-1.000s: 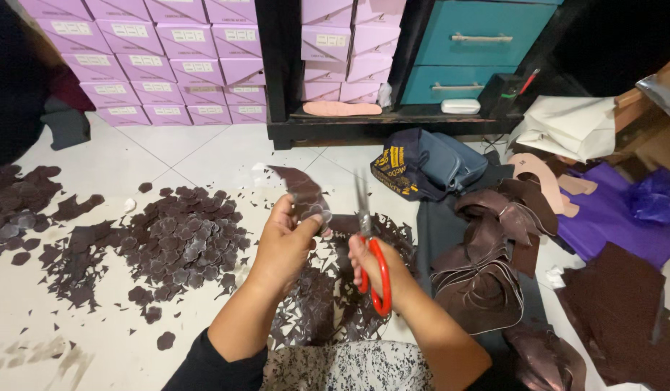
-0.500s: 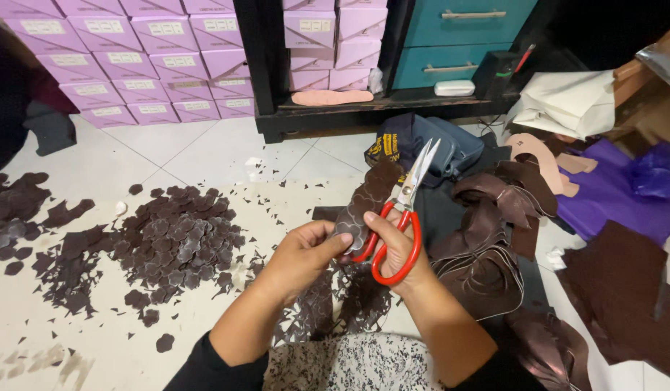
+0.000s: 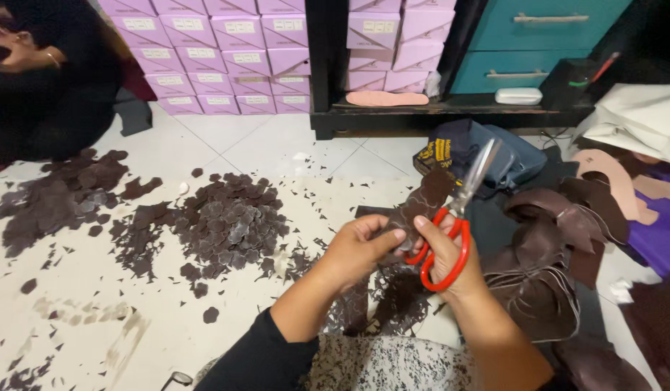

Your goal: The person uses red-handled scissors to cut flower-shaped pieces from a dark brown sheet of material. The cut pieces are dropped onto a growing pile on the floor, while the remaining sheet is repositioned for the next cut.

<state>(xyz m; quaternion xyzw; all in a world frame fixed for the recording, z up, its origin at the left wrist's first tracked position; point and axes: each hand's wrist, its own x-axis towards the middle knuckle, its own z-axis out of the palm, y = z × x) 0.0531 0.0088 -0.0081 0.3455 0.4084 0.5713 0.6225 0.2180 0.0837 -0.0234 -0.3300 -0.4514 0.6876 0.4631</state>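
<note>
Brown leather strip (image 3: 422, 203) is held up over the floor, in front of the person's chest, slanting up and to the right. Left hand (image 3: 360, 250) grips its lower end: fingers curled and pressed together around the strip, thumb laid across the front. Right hand (image 3: 451, 253) holds red-handled scissors (image 3: 454, 232); thumb through one loop, other fingers through the second loop and closed on it. Scissor blades point up and to the right, close together, lying just beside the right edge of the strip; whether the blades touch the leather cannot be told.

White tiled floor (image 3: 74, 289) below carries a heap of small round brown cut pieces (image 3: 230, 221), left of the hands, with a second, looser scatter (image 3: 56, 199) farther left. Small offcuts lie directly under the hands. To the right of the right hand sits a pile of larger brown leather pieces (image 3: 545, 246) with curved cut-outs. Beyond it, purple sheets (image 3: 664, 232) and pale pink shoe-sole shapes (image 3: 617, 177).

Behind the hands, a dark blue bag (image 3: 505, 156) rests on the floor against a low black shelf (image 3: 436, 116). Stacked lilac boxes (image 3: 219, 58) line the wall; a teal drawer unit (image 3: 538, 43) stands at the right. Another person in dark clothing (image 3: 45, 94) sits at top left.
</note>
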